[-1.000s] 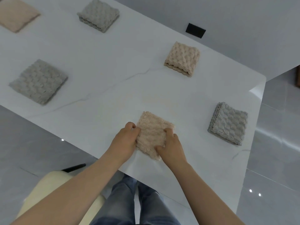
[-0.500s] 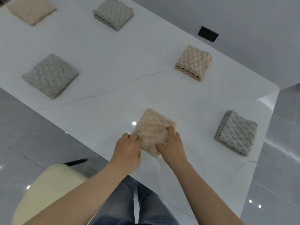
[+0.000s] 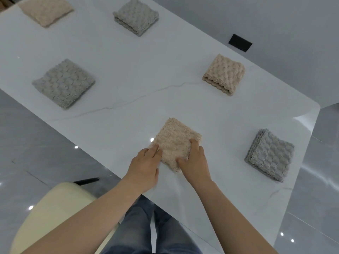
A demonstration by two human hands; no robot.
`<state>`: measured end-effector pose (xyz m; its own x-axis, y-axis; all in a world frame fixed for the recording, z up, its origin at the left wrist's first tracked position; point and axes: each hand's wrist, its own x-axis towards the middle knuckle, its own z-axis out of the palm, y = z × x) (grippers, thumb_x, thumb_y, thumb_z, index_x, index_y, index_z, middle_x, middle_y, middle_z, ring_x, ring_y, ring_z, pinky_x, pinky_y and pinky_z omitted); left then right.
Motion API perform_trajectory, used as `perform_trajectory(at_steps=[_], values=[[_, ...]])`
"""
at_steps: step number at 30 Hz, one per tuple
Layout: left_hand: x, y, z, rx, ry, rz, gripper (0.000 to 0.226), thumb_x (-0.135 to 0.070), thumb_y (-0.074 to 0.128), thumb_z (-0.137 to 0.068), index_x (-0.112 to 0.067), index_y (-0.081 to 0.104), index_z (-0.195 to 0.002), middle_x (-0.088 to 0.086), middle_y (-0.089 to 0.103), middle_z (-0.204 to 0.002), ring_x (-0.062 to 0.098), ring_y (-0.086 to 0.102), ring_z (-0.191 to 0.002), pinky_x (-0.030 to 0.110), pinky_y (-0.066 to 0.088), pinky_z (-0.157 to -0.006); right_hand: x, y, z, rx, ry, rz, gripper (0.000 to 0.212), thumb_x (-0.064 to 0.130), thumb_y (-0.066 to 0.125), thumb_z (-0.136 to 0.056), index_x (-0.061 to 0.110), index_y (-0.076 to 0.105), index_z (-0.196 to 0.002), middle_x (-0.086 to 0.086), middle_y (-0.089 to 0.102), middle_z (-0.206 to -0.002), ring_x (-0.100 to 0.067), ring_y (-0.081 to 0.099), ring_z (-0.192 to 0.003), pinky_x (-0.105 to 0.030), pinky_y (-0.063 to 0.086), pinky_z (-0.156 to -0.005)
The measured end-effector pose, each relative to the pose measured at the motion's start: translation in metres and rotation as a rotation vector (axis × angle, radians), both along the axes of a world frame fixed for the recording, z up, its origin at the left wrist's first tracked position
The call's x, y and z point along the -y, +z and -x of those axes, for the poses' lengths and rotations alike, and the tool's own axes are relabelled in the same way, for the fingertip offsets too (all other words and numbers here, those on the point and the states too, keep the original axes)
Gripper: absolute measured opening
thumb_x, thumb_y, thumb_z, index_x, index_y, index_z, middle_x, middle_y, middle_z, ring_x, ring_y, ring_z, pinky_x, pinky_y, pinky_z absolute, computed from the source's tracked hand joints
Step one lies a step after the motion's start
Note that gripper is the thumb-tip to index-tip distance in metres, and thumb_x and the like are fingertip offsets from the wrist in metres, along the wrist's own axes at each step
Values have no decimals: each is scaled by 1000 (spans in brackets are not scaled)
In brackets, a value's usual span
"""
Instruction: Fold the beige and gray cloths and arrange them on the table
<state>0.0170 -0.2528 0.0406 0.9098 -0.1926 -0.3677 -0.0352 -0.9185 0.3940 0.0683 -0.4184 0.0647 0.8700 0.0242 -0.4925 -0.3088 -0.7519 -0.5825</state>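
The left grip (image 3: 146, 165) lies with straight fingers (image 3: 156, 149) on the left corner of the folded beige cloth (image 3: 176, 142), not closed around it; the right grip (image 3: 195, 162) covers its near right corner, thumb and forefinger on top; whether the other fingers hook under the edge, I cannot tell; this cloth lies flat near the front edge of the white desk (image 3: 128, 57). Five more folded cloths lie well apart on the desk: the right gray cloth (image 3: 269, 154), the right beige cloth (image 3: 223, 74), the left gray cloth (image 3: 63, 83), the far gray cloth (image 3: 135, 15), the far beige cloth (image 3: 45, 11); a cream chair (image 3: 55, 208) stands beside the person's jeans (image 3: 139, 226).
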Motion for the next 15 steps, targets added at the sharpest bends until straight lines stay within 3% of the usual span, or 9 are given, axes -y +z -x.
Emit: perform_trajectory(at_steps=[5, 11, 15], values=[[3, 6, 1, -51, 46, 5, 63, -16, 48, -91, -11, 24, -149, 9, 16, -159, 35, 31, -136, 42, 40, -104, 1, -1, 2, -4, 17, 21, 73, 20, 62, -85, 20, 24, -147, -5, 43, -127, -14, 51, -83, -22, 40, -67], [2, 12, -1, -141, 45, -84, 63, -25, 42, -96, -15, 13, -151, 5, 0, -160, 28, 24, -139, 37, 38, -106, 3, 2, 0, -2, 84, 69, 69, 23, 61, -86, 23, 27, -146, -6, 44, -126, -14, 49, -82, -25, 40, -71], [-1, 12, -2, -173, 73, -63, 60, -27, 41, -96, -15, 17, -149, 11, 0, -160, 28, 20, -141, 39, 33, -111, 4, 4, -1, -16, 135, 117, 69, 28, 58, -89, 26, 23, -149, -6, 43, -128, -15, 46, -84, -25, 39, -73]])
